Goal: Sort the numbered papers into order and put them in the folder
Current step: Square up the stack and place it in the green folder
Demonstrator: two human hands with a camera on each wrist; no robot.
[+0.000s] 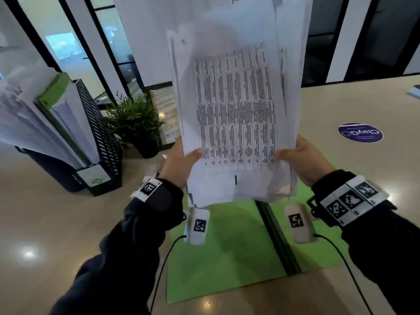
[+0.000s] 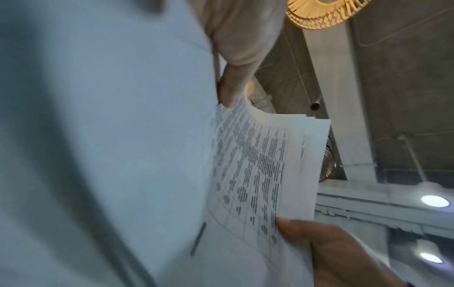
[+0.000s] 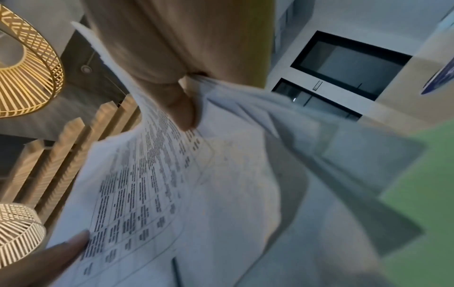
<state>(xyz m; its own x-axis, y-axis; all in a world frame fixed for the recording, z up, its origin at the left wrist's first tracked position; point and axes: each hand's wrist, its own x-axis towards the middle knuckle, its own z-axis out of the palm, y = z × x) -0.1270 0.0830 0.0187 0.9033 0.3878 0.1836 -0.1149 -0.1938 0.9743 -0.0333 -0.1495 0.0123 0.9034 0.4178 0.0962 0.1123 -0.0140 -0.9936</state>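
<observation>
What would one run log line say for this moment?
left hand: holds papers | right hand: holds papers | papers: raised above open folder | folder: on table

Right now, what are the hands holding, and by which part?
Both hold the stack of papers upright above the open green folder: the left hand pinches its lower left edge, the right hand its lower right edge, thumbs on the printed front sheet.

Beige table (image 1: 341,105) bears open green folder (image 1: 227,258).
</observation>
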